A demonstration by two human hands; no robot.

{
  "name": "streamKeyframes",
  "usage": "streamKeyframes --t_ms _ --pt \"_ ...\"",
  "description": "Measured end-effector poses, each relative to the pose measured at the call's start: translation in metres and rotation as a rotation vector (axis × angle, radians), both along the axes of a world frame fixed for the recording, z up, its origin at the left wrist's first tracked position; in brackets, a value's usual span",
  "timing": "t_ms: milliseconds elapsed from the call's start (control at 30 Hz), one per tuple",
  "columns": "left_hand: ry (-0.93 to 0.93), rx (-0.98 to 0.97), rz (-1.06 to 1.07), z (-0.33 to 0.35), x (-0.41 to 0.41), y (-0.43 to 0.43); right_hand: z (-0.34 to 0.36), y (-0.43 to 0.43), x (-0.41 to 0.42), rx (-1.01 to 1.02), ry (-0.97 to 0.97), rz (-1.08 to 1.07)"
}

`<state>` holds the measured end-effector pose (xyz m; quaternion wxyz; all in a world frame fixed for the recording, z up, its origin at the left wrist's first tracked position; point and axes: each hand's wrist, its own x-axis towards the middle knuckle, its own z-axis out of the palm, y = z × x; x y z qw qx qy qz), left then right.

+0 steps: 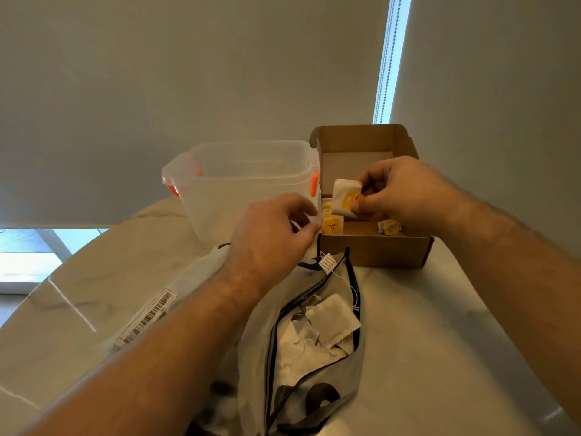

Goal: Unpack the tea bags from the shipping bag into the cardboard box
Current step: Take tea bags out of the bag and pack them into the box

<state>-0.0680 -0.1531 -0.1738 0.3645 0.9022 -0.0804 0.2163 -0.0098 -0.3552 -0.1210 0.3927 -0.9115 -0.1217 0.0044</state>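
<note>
An open cardboard box (374, 250) stands on the table with its lid up; tea bags with yellow tags (332, 225) lie inside. Over the box my right hand (405, 190) pinches a white tea bag with a yellow tag (344, 198). My left hand (276, 234) hovers just left of the box, fingers curled and pinching something small and white, likely a tea bag or its string. The translucent shipping bag (301, 382) lies open in front of me, several pale tea bags (333, 322) inside. A white tag on a string (327, 262) lies at the bag's mouth.
A clear plastic tub with orange latches (239, 184) stands left of the box. A barcode label (147, 319) sits on the shipping bag's left flap. The round pale marble table (440, 341) ends at left near a window; blinds hang behind.
</note>
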Motion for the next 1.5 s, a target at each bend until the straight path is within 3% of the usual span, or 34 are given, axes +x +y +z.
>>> streamKeyframes --t_ms 167,400,733,1500 --pt "0.080 0.200 -0.030 -0.014 0.005 -0.001 -0.016 0.004 0.023 -0.240 0.146 0.040" --pt "0.094 0.197 -0.020 -0.019 0.005 -0.003 -0.039 0.023 0.040 -0.449 0.066 0.017" --pt "0.092 0.144 -0.022 -0.024 0.007 -0.002 -0.040 0.030 0.056 -0.675 0.181 0.012" --pt "0.093 0.108 -0.039 -0.025 0.008 -0.001 -0.040 0.051 0.051 -0.686 0.184 -0.012"
